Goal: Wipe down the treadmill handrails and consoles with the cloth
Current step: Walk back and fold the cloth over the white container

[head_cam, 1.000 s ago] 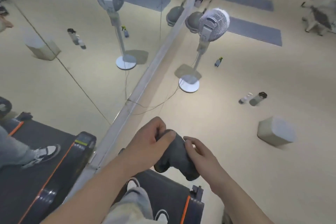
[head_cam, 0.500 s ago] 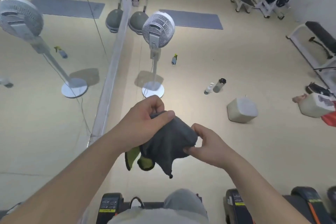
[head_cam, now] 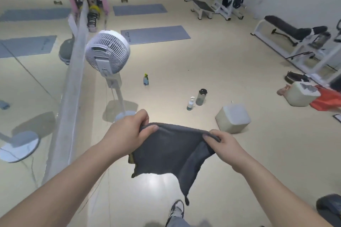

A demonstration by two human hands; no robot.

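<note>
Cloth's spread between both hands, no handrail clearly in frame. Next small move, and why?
Probably fold the cloth in half into a wiping pad. The left hand and right hand each pinch its top edge. It hangs open with a loose corner dangling, and no handrail or console is clearly in view, so wiping cannot start yet.

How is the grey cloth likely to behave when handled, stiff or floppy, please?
Probably floppy: the grey cloth sags between the left hand and right hand, its lower corner hanging free. Likely light, since finger grips at the top edge carry it. Its nappy surface suggests it should not slip easily.
</note>
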